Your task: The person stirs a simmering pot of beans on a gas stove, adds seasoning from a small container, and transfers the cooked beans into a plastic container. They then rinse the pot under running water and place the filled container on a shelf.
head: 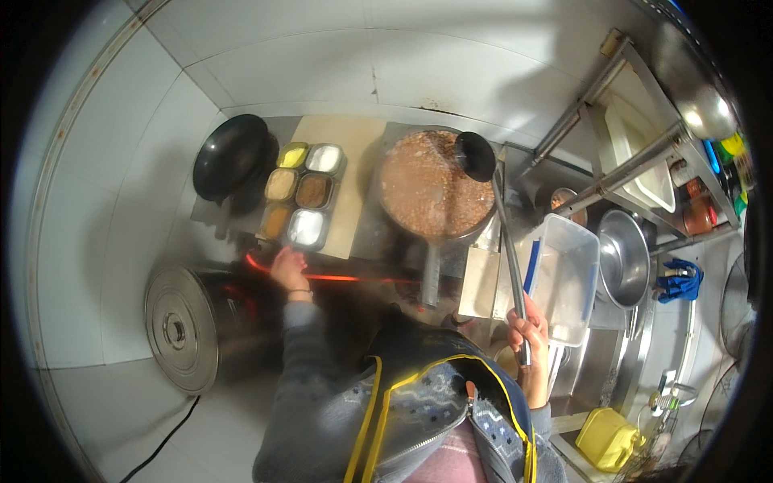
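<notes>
A long-handled ladle (475,157) with a dark round bowl is held by its metal handle in my right hand (527,329). Its bowl lies over the right part of a wide pan (432,187), full of small brown pieces in liquid. The pan's handle points towards me. On the left, my left hand (290,269) is just below the near end of a set of square metal seasoning containers (307,227), with fingers curled; whether it touches them I cannot tell. White, yellow, tan and brown powders fill them.
A black wok (231,158) stands at the back left, above a large lidded pot (181,331). To the right are a clear plastic tub (567,278), a steel pan (625,259), a metal shelf frame (628,163) and a yellow jug (609,439) near a sink.
</notes>
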A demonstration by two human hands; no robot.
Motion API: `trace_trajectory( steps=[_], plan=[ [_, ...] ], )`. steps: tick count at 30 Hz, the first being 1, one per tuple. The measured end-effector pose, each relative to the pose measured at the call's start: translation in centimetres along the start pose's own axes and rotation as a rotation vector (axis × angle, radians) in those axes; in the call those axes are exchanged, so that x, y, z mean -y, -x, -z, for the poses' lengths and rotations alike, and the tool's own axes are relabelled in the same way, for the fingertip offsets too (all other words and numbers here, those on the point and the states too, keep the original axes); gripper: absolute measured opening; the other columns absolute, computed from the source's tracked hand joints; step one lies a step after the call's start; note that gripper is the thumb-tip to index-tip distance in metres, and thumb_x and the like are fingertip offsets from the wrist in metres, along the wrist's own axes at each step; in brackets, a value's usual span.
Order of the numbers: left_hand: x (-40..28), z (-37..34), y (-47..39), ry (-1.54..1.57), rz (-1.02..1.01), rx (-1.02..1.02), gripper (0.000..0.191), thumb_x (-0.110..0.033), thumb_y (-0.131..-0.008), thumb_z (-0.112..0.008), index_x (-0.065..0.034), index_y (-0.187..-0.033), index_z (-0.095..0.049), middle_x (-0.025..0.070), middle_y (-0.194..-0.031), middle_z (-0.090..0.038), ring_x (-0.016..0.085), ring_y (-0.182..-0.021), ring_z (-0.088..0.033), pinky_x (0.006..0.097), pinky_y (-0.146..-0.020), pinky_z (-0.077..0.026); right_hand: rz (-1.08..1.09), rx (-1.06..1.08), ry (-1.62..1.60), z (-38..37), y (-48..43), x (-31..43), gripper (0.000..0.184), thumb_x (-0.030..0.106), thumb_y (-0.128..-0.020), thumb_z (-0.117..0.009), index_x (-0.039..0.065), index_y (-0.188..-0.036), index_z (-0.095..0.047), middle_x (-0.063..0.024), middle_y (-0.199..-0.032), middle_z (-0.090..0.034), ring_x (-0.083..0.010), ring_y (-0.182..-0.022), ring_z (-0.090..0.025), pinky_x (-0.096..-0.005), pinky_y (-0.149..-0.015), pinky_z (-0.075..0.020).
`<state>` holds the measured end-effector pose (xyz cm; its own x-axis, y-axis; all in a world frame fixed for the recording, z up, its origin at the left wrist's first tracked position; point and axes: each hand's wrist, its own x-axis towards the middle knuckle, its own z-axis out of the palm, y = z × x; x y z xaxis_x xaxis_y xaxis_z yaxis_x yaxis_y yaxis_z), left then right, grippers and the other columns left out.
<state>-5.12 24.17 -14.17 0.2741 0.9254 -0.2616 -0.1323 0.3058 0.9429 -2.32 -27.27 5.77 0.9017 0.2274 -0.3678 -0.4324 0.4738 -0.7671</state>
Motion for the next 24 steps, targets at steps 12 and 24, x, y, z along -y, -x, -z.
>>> trace_trajectory(
  steps=[12,24],
  plan=[
    [-4.5,-8.1,6.0,-0.016,-0.038,0.271,0.021,-0.011,-0.096,-0.059,0.003,-0.112,-0.064,0.009,-0.07,-0.064,0.013,-0.051,-0.052,0.0256,-0.045,-0.041,0.032,0.058,-0.002,1.8,1.1,0.9,0.073,0.006,-0.081,-0.068,-0.003,-0.147,-0.038,-0.0039,-0.082,-0.057,-0.0065,-0.05,-0.049,-0.0191,-0.041,-0.0408],
    [-3.3,-24.6,19.7,-0.504,-0.954,0.811,0.027,-0.002,-0.094,-0.057,0.0011,-0.12,-0.061,0.0114,-0.081,-0.067,0.023,-0.063,-0.064,0.0341,-0.058,-0.053,0.057,-0.004,0.101,2.6,2.7,1.8,0.077,0.013,-0.077,-0.071,-0.003,-0.146,-0.04,-0.0028,-0.08,-0.056,-0.0074,-0.05,-0.049,-0.02,-0.043,-0.0388]
  ],
)
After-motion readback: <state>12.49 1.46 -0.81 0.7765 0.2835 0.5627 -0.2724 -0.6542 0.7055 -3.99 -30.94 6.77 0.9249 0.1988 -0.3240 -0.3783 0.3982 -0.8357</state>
